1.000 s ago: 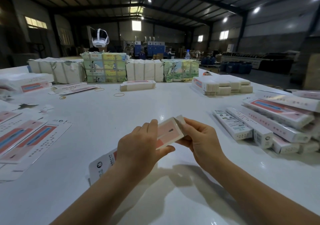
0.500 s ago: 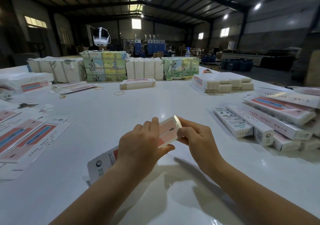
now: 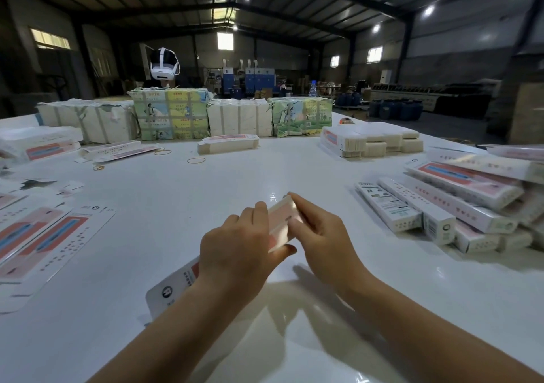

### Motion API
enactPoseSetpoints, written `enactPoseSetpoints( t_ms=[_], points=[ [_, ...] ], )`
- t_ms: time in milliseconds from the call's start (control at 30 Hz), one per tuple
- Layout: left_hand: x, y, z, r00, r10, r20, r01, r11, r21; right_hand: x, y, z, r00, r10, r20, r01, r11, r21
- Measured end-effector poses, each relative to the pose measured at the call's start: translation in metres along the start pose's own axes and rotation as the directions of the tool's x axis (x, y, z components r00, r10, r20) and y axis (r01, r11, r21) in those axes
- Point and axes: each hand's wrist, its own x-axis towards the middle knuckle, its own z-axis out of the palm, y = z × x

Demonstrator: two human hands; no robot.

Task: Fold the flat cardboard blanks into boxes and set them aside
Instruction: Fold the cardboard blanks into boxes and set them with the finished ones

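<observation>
While the person stands at a wide white table (image 3: 206,185), both hands meet over one long carton just above it.

Carton: a slim pink-and-white box (image 3: 281,220), partly formed, slanting from the far end between the hands down to a white near end by the left wrist.

Left hand: the left hand (image 3: 235,247) wraps the box's middle, fingers over the top and thumb beneath, holding it firmly.

Right hand: the right hand (image 3: 321,235) has curled fingers on the far end, thumb on the top face; it seems to be pressing an end flap closed, though the flap itself is hidden.

Handling: thin printed card, so likely very light, springy along its creases and easy to dent. Hold it by the long edges and corners, where folded walls give stiffness. Squeezing a broad face would probably buckle it. The glossy print may be a little slippery.

Flat blanks: unfolded sheets (image 3: 44,235) lie at the left, well apart from the hands.

Finished boxes: a loose pile (image 3: 447,206) sits at the right, a likely place to set this one.

Bundles: strapped packs (image 3: 172,114) line the far edge.
</observation>
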Motion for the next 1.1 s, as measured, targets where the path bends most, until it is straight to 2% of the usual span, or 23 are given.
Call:
enactPoseSetpoints(
  t_ms=[100,200,267,333,433,533,600,633,700,733,800,867,933,1033,1100],
  points=[
    [0.0,-0.001,0.0,0.999,-0.018,0.036,0.019,1.0,-0.02,0.001,0.004,-0.001,0.999,-0.011,0.039,0.013,0.998,-0.066],
    [0.001,-0.011,0.005,0.994,-0.04,0.106,0.041,0.999,-0.01,0.003,0.004,-0.003,0.989,-0.058,0.137,0.078,0.986,-0.145],
    [0.003,-0.021,0.006,0.989,-0.028,0.142,0.036,0.997,-0.061,0.005,0.005,-0.006,0.976,-0.081,0.202,0.127,0.966,-0.227],
    [0.005,-0.031,0.004,0.985,0.001,0.173,0.016,0.995,-0.098,0.008,0.006,-0.009,0.939,-0.157,0.307,0.261,0.906,-0.333],
    [0.004,-0.043,0.004,0.961,0.096,0.26,-0.042,0.978,-0.204,0.009,0.017,-0.01,0.851,-0.272,0.449,0.477,0.759,-0.443],
    [0.002,-0.05,0.004,0.921,0.148,0.362,-0.058,0.967,-0.248,0.008,0.021,-0.007,0.824,-0.316,0.47,0.535,0.707,-0.463],
    [0.002,-0.049,0.005,0.91,0.181,0.374,-0.071,0.955,-0.288,0.009,0.024,-0.007,0.819,-0.325,0.473,0.549,0.685,-0.479],
    [0.002,-0.048,0.007,0.922,0.228,0.313,-0.135,0.947,-0.291,0.01,0.026,-0.008,0.833,-0.321,0.451,0.535,0.678,-0.504],
    [0.004,-0.045,0.012,0.95,0.304,0.072,-0.284,0.937,-0.204,0.013,0.027,-0.012,0.893,-0.267,0.363,0.444,0.656,-0.61],
    [0.005,-0.043,0.012,0.954,0.298,-0.039,-0.3,0.938,-0.171,0.015,0.025,-0.018,0.922,-0.244,0.3,0.386,0.635,-0.67],
    [0.005,-0.038,0.015,0.962,0.236,-0.14,-0.26,0.947,-0.189,0.021,0.016,-0.037,0.964,-0.233,0.128,0.25,0.635,-0.731],
    [0.003,-0.035,0.025,0.975,0.183,-0.123,-0.209,0.948,-0.242,0.031,0.001,-0.07,0.961,-0.264,-0.081,0.13,0.691,-0.711],
    [0.0,-0.036,0.041,0.987,0.157,-0.013,-0.153,0.938,-0.311,0.043,-0.014,-0.114,0.904,-0.344,-0.252,0.071,0.704,-0.707],
    [-0.005,-0.045,0.07,0.968,0.186,0.169,-0.103,0.907,-0.408,0.053,-0.031,-0.196,0.797,-0.422,-0.432,-0.088,0.626,-0.775],
    [-0.007,-0.055,0.089,0.963,0.209,0.17,-0.115,0.889,-0.443,0.053,-0.034,-0.247,0.741,-0.393,-0.545,-0.28,0.557,-0.782]
  ],
)
